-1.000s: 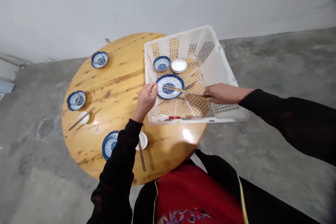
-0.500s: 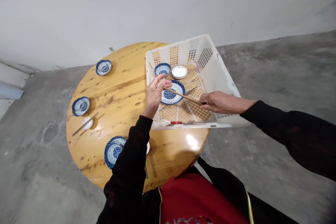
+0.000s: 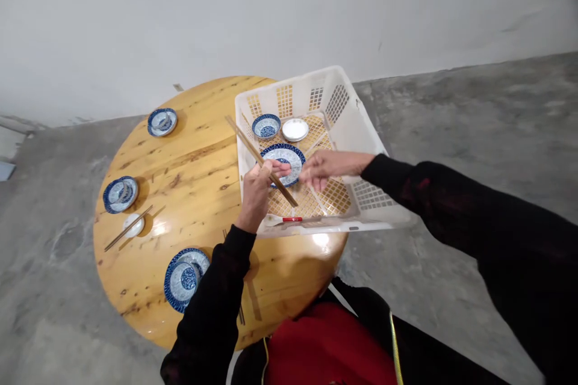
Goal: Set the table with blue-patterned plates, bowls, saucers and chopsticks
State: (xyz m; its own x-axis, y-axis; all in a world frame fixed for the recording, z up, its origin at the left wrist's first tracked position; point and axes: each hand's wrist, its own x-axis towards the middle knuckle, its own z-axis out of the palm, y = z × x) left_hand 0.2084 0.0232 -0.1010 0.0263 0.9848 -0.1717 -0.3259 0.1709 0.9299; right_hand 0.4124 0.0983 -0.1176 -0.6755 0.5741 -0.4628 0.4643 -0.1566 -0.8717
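Chopsticks [image 3: 251,149] slant over the left rim of the crate [image 3: 354,138], held by the left grip [image 3: 259,189]; the right grip [image 3: 323,169] is loose, apparently empty. Presumably light, stiff and smooth, the pair suits a mid-length hold.

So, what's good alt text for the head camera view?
A person's left hand holds chopsticks over a white basket, the right hand nearby. Inside lie a blue-rimmed plate and bowl, white dishware and a spoon; more tableware sits on the round table.

The basket's [image 3: 362,135] far right lies open, depth unclear, but hands [image 3: 329,166] and chopsticks [image 3: 246,141] bar its left and middle.
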